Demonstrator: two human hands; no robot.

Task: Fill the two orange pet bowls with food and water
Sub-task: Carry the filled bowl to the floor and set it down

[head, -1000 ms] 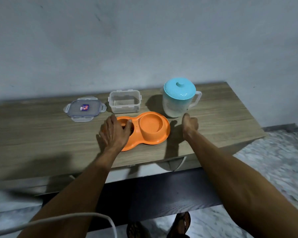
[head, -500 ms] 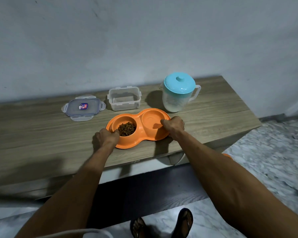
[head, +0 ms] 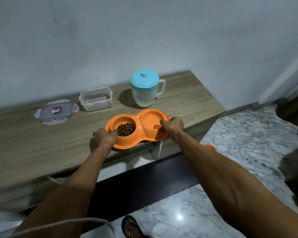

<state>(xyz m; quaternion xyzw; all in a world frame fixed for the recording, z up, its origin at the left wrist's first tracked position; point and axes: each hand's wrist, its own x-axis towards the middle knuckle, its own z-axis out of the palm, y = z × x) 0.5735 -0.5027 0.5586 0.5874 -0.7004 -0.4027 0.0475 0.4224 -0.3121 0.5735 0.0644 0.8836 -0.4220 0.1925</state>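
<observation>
The orange double pet bowl (head: 139, 117) sits at the front edge of the wooden table (head: 33, 140), its near rim overhanging the edge. Its left bowl holds brown kibble (head: 126, 129); the right bowl (head: 150, 121) looks orange inside, and I cannot tell whether it holds water. My left hand (head: 105, 136) grips the bowl's left rim. My right hand (head: 173, 125) grips the right rim, thumb inside the right bowl. Behind stands a clear jug with a blue lid (head: 144, 90).
A clear plastic container (head: 95, 98) stands open at the back, its lid (head: 56, 112) lying to the left. Marble floor (head: 239, 134) lies to the right, with another orange object (head: 210, 147) low beside my right arm. The wall rises close behind the table.
Both hands came onto the bowl's rims and now hold it. The bowl has slid from the table's middle toward the front edge, away from the jug.
</observation>
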